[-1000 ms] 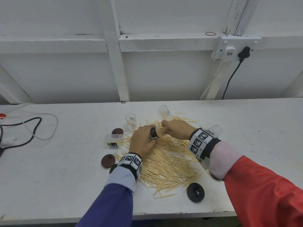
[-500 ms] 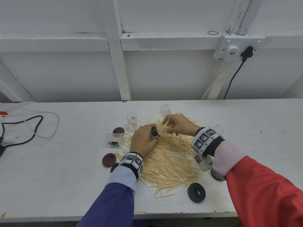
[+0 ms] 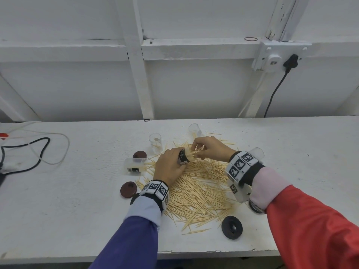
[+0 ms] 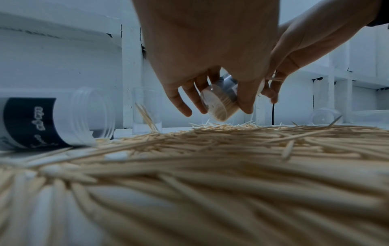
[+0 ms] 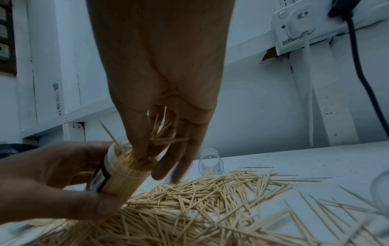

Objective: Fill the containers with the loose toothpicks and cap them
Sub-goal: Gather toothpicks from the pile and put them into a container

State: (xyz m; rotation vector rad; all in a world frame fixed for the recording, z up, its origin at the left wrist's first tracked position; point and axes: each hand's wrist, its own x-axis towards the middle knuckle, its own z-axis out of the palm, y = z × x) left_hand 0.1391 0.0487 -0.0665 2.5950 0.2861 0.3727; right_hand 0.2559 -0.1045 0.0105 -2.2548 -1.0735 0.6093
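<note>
Left hand [image 3: 169,167]: your fingers wrap the nearly full container [image 5: 124,173], tilted above the toothpick pile [image 3: 200,187].
Right hand [image 3: 210,149]: you pinch a small bunch of toothpicks [image 5: 162,133] at the container's mouth.
Caps [image 3: 232,227]: loose on table [image 3: 58,210].

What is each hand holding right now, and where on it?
Left hand grips the nearly full container around its labelled body, tilted. Right hand pinches a small bunch of toothpicks at the container's open mouth.
</note>
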